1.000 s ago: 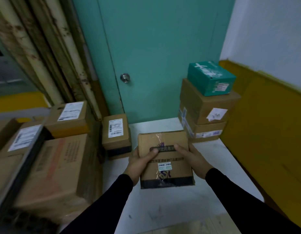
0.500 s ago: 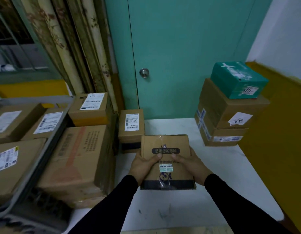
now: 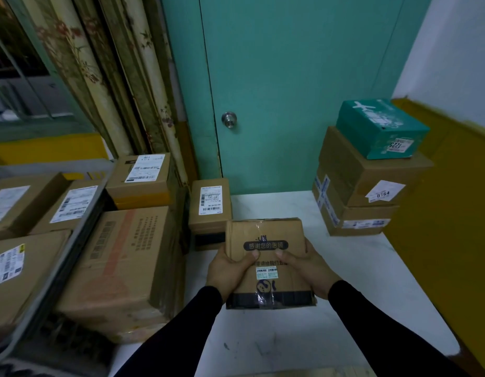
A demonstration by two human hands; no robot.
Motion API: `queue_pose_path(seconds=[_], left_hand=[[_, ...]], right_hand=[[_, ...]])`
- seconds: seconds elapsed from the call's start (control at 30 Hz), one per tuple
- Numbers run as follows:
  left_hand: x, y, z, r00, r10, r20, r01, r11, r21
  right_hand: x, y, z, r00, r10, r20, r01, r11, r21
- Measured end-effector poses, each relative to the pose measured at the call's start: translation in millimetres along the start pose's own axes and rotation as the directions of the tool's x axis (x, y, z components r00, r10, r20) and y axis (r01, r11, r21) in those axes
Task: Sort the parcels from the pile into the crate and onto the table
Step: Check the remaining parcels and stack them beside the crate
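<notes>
Nearest, both hands hold one cardboard parcel (image 3: 268, 257) above the middle of the white table (image 3: 358, 281), black sleeves running back to the bottom of the view. The left hand (image 3: 229, 270) grips its left edge with the thumb pressed on the top face, fingers wrapped underneath; the right hand (image 3: 306, 268) grips the right edge the same way, thumb on top just beside the other thumb. The parcel has a dark printed band with white characters, a small white barcode sticker below it, clear tape down its middle and a black strip along its near edge. Whether its underside touches the table I cannot tell.

Left of it, at the table's left edge, a large brown box (image 3: 121, 270) lies with a pale red stripe across its top. Further left, a grey crate (image 3: 54, 268) holds several labelled brown boxes, its rim running diagonally. Just behind the held parcel, a small upright box (image 3: 210, 210) with a white shipping label stands near the table's far left corner, and another labelled box (image 3: 143, 180) sits on the pile behind the large one.

Toward the far right corner two brown boxes (image 3: 363, 186) are stacked, with a green box (image 3: 380, 129) on top. Behind everything stand a teal door (image 3: 290, 77) with a round knob (image 3: 229, 119) and flowered curtains at the left
</notes>
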State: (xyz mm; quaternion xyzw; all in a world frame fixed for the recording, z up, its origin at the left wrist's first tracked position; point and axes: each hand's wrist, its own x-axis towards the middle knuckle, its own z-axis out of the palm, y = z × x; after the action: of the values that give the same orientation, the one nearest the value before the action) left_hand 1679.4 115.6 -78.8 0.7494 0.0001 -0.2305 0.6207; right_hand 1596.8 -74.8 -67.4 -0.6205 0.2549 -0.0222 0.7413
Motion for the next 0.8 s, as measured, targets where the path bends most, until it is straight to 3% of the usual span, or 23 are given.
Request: queue_pose_path(seconds=[0.2,0.37,0.57,0.63,0.8], left_hand=[[-4.8,4.1,-2.2,0.999,-0.013,0.047,0.012,1.000,0.011],[-22.2,33.4,-10.6,0.970,-0.169,0.177,0.196,0.969,-0.148],[-10.0,46.6,-20.5,0.959,-0.251,0.132,0.283,0.875,-0.393],[-7.5,52.6,-20.4,0.955,-0.230,0.187,0.284,0.890,-0.356],[-9.5,47.9,-9.9,0.915,-0.167,0.368,0.267,0.934,-0.239]], right_hand=[[-6.3,1.1,-1.4,1.000,-0.009,0.008,0.009,1.000,-0.014],[-19.1,-2.3,-1.5,1.000,-0.012,0.021,0.012,1.000,-0.012],[-24.8,-18.2,-14.3,0.999,0.007,-0.041,0.003,0.973,0.232],[-21.3,-26.1,-23.9,0.995,0.030,-0.096,-0.002,0.960,0.281],[-30.2,-36.3,-24.0,0.993,0.089,0.077,-0.107,0.954,0.281]])
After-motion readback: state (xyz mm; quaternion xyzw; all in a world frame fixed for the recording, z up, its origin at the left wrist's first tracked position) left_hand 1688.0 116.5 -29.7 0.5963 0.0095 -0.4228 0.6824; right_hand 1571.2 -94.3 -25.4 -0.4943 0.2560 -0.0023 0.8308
